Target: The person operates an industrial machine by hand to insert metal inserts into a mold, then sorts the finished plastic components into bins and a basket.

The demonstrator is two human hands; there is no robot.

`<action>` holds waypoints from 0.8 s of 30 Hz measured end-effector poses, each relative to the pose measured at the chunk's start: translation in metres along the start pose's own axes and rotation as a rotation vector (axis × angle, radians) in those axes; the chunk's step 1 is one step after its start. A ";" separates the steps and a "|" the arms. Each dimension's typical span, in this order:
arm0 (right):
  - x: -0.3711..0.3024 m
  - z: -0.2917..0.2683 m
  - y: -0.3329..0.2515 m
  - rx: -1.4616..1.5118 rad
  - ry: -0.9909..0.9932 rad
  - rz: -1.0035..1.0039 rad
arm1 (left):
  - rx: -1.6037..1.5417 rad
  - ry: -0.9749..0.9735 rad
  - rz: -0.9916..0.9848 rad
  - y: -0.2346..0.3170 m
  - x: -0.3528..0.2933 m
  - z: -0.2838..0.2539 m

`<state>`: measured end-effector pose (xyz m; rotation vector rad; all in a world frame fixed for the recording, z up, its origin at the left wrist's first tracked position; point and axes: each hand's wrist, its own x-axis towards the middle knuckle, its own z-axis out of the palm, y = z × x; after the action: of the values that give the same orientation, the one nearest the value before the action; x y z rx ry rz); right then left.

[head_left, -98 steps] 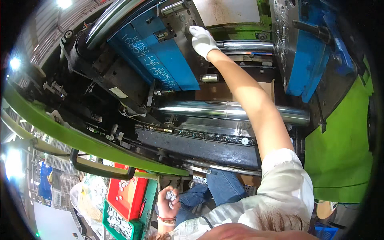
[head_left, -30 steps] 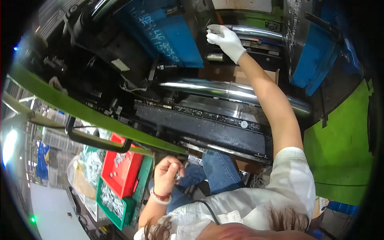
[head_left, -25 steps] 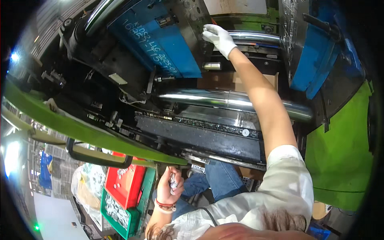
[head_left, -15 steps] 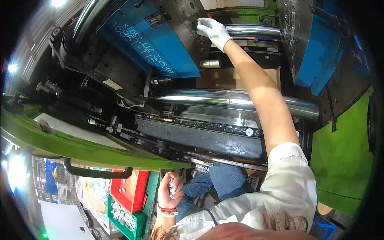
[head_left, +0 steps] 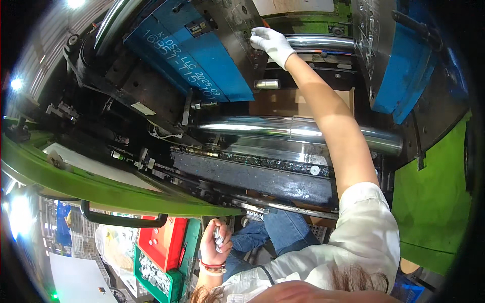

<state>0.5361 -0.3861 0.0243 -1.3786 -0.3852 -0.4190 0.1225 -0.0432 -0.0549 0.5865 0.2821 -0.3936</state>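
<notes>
My right hand (head_left: 275,45), in a white glove, reaches far into the machine. Its fingers are bent together against the steel face (head_left: 235,25) of the left blue mould half (head_left: 177,58); whatever lies under the fingertips is hidden. Bare and low in front of my body, my left hand (head_left: 211,246) is curled round several small silvery-white round parts (head_left: 219,237). Across the gap stands the right blue mould half (head_left: 406,76). Just below the gloved hand, a short metal pin (head_left: 267,84) sticks out from the left half.
Thick polished bars (head_left: 252,123) run across the opening beneath my right arm. A green machine door (head_left: 116,194) with a black handle (head_left: 124,220) lies at left. Beside my left hand are a red tray (head_left: 161,242) and a green bin (head_left: 177,283) holding many small parts.
My right hand has shifted slightly right and down, its fingers now curled closer to the mould face. The left hand keeps its hold on the small parts, almost unmoved.
</notes>
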 end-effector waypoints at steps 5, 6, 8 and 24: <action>0.002 0.008 -0.002 -0.013 -0.022 0.014 | -0.008 -0.001 0.018 -0.001 -0.002 -0.003; 0.002 0.006 -0.003 -0.015 -0.018 0.010 | -0.009 0.004 0.019 -0.001 -0.002 -0.002; 0.002 0.001 -0.005 -0.065 0.005 -0.005 | -0.009 0.005 0.021 -0.001 -0.001 -0.002; 0.026 0.011 0.010 -0.524 0.127 -0.139 | 0.000 0.044 0.014 -0.005 -0.003 -0.007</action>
<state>0.5636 -0.3756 0.0306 -1.8260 -0.2756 -0.7558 0.1166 -0.0424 -0.0621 0.5975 0.3203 -0.3677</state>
